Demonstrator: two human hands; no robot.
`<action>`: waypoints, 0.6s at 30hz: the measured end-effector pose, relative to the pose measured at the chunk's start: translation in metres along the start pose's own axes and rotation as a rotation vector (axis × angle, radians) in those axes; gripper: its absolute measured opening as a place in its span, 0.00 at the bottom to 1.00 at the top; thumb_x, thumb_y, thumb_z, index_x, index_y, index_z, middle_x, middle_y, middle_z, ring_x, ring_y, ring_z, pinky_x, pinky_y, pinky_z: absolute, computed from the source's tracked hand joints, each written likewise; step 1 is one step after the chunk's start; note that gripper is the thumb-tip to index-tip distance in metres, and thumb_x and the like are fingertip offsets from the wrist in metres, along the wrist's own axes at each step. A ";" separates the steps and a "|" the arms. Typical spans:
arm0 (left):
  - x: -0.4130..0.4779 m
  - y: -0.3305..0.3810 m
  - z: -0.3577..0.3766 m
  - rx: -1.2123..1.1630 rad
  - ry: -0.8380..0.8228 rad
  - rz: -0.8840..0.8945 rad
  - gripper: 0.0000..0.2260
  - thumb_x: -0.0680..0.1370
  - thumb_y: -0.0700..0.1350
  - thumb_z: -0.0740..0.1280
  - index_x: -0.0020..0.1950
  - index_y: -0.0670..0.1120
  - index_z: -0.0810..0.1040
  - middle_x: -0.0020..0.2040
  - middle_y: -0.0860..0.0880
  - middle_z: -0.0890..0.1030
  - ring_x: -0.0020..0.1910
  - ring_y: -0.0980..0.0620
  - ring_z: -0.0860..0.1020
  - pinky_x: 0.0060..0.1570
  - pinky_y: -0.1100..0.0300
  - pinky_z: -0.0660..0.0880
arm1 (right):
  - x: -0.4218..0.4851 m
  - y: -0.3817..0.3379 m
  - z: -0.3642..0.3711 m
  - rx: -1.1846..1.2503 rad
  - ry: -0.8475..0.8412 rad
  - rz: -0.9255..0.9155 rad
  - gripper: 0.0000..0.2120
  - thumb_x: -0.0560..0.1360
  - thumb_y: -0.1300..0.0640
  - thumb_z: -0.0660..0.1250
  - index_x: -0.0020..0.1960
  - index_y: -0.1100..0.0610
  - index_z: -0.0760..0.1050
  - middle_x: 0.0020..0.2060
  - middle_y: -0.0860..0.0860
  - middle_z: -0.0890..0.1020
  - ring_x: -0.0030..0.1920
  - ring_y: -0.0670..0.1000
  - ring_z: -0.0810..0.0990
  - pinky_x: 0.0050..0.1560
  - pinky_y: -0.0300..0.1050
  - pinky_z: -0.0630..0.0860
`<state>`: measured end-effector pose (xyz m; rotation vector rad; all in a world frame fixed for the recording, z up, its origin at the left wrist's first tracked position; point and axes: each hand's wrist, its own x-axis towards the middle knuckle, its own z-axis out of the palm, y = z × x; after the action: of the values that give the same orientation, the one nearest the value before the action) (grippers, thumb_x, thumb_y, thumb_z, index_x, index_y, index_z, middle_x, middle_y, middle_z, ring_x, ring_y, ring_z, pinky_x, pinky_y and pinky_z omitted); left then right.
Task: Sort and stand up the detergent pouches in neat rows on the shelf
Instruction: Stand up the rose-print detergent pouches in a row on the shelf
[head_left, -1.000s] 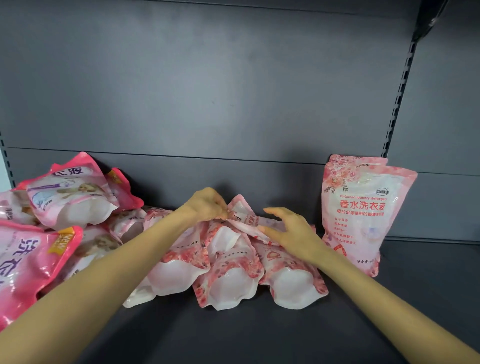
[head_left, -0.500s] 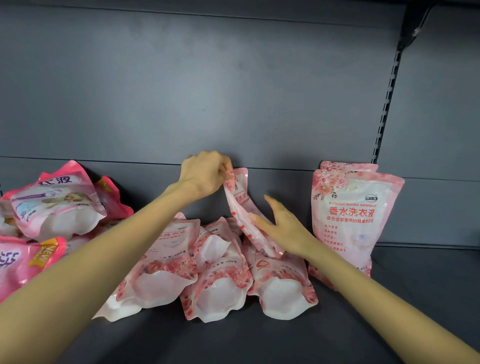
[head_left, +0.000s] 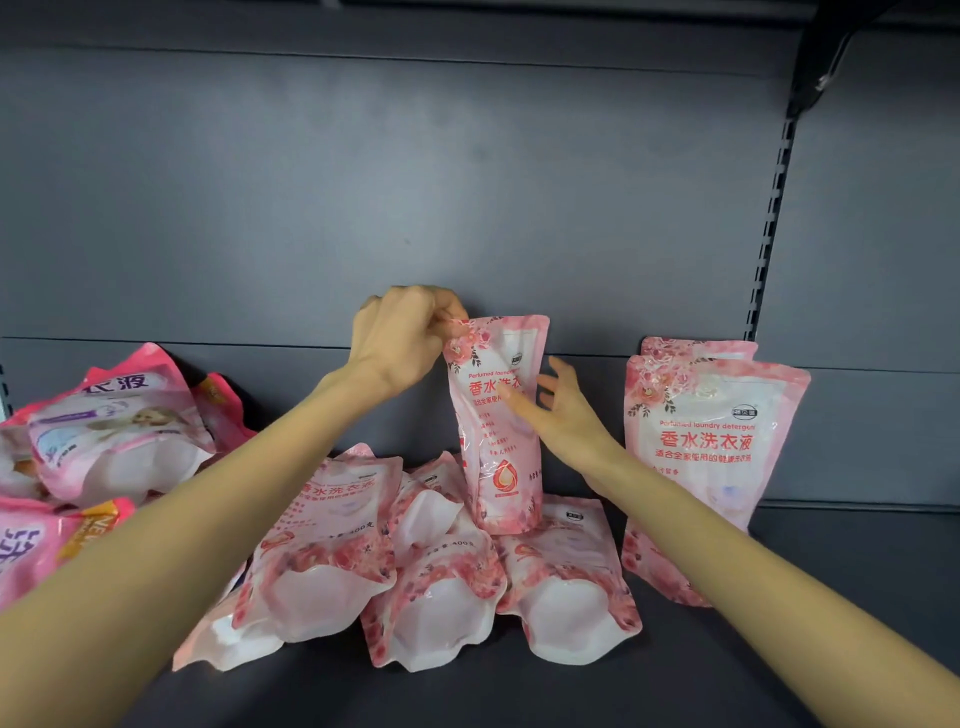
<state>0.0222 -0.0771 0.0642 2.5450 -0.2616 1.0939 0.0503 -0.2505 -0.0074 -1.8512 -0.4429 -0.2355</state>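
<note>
Now the floral pouch (head_left: 493, 441) hangs upright over the fallen pile (head_left: 441, 587), no longer slanted as half a second back: left hand (head_left: 400, 338) pinches its top corner, right hand (head_left: 561, 415) rests spread against its face, so it looks ready to join the standing pouches (head_left: 711, 447) at right

glossy plastic pouches (head_left: 496, 426), matt metal shelf (head_left: 831, 597)
</note>
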 end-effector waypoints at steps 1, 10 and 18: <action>0.000 0.001 0.000 -0.016 0.002 -0.001 0.05 0.77 0.43 0.65 0.48 0.51 0.80 0.41 0.56 0.80 0.50 0.50 0.77 0.45 0.61 0.63 | 0.001 0.000 -0.001 0.012 0.005 -0.009 0.41 0.74 0.49 0.67 0.76 0.56 0.44 0.71 0.50 0.66 0.64 0.46 0.70 0.56 0.38 0.68; 0.015 0.006 -0.014 -0.099 0.096 -0.006 0.04 0.77 0.47 0.66 0.48 0.52 0.80 0.45 0.56 0.80 0.45 0.54 0.74 0.43 0.62 0.63 | 0.019 -0.028 -0.006 -0.083 0.100 -0.217 0.41 0.65 0.44 0.73 0.70 0.54 0.57 0.65 0.52 0.67 0.66 0.51 0.69 0.63 0.55 0.72; 0.029 0.002 -0.028 -0.157 0.148 0.007 0.03 0.75 0.50 0.68 0.46 0.53 0.80 0.43 0.57 0.79 0.41 0.55 0.74 0.41 0.61 0.64 | 0.040 -0.071 -0.038 -0.244 0.154 -0.255 0.31 0.70 0.57 0.73 0.68 0.54 0.62 0.54 0.50 0.73 0.54 0.50 0.72 0.50 0.33 0.69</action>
<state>0.0229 -0.0690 0.1040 2.3156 -0.3050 1.2074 0.0595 -0.2601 0.0810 -1.9938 -0.5623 -0.6251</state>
